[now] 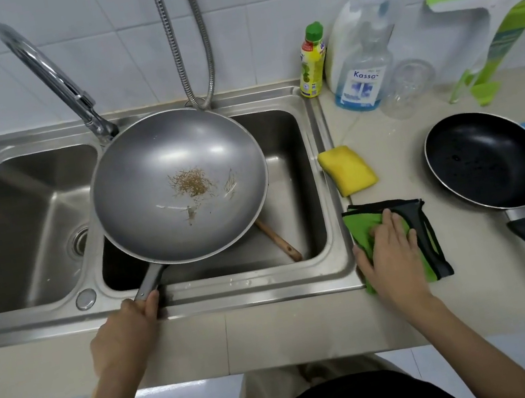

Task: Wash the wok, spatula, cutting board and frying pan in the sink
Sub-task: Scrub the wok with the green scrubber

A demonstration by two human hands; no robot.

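Left hand (126, 329): gripping the wok (179, 186) handle, fingers curling round it.
Right hand (388, 249): lying flat, fingers straight, on the green cloth (429, 240) on the worktop (310, 326).
Wok: sitting over the right sink (283, 146) basin, crumbs inside.
Frying pan (487, 161): lying on the worktop, right of the sponge (348, 169).

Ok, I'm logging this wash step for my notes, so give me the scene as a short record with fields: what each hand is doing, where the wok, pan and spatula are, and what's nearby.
left hand: grips wok handle
right hand: flat on green cloth
wok: over right basin, food bits inside
spatula: wooden handle shows under wok
pan: on counter, right
sponge: yellow, beside sink
tap: no water seen
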